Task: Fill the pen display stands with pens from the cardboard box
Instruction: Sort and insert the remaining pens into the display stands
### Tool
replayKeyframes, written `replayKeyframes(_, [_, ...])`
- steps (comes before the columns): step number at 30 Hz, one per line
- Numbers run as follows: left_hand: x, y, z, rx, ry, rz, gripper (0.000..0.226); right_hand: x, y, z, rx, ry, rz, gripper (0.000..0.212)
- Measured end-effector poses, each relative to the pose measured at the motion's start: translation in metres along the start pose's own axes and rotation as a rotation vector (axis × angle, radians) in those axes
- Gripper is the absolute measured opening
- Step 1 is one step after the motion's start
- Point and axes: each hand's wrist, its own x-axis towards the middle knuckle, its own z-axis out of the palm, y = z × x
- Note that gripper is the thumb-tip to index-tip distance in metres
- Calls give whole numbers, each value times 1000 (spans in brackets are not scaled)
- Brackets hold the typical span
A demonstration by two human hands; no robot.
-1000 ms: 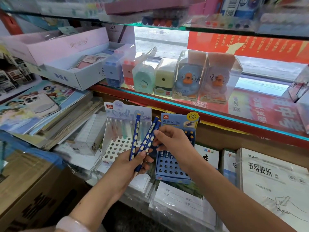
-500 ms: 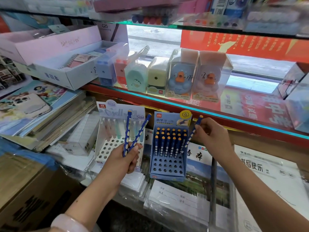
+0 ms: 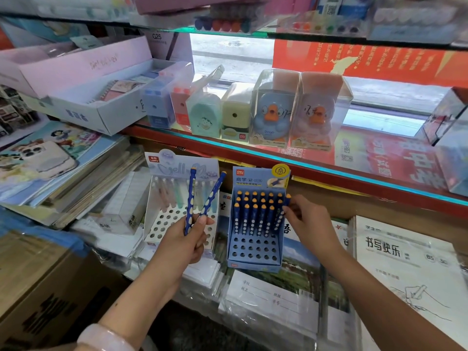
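A blue pen display stand (image 3: 254, 252) sits on stacked notebooks, its back rows full of dark blue dotted pens with orange caps, its front holes bare. My right hand (image 3: 307, 219) pinches one such pen (image 3: 281, 211) at the stand's right edge, its tip down among the holes. My left hand (image 3: 183, 243) grips two more blue pens (image 3: 200, 201), held upright and fanned apart. Behind them stands a white display stand (image 3: 164, 224) with pastel pens in its back row. The cardboard box (image 3: 38, 282) fills the lower left corner.
A glass shelf (image 3: 329, 163) just above the stands carries boxed pencil sharpeners (image 3: 273, 110) and a white tray of notebooks (image 3: 101, 107). Piles of books (image 3: 76, 173) lie at left, wrapped exercise books (image 3: 405, 262) at right.
My right hand has taken one pen from the left hand's bunch, carried it to the blue stand's right side and lowered it. The left hand now holds two pens.
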Motion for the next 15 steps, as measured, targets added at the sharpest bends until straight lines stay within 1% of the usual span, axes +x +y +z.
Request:
replayKeyframes(7, [-2, -1, 1, 0, -2, -2, 22, -1, 1, 5, -28, -51, 11, 17])
replayKeyframes(12, [-4, -1, 3, 0, -4, -8, 23, 1, 6, 12, -141, -132, 38, 18])
replayKeyframes(15, [-6, 0, 3, -2, -4, -11, 23, 1, 6, 12, -152, -149, 68, 20])
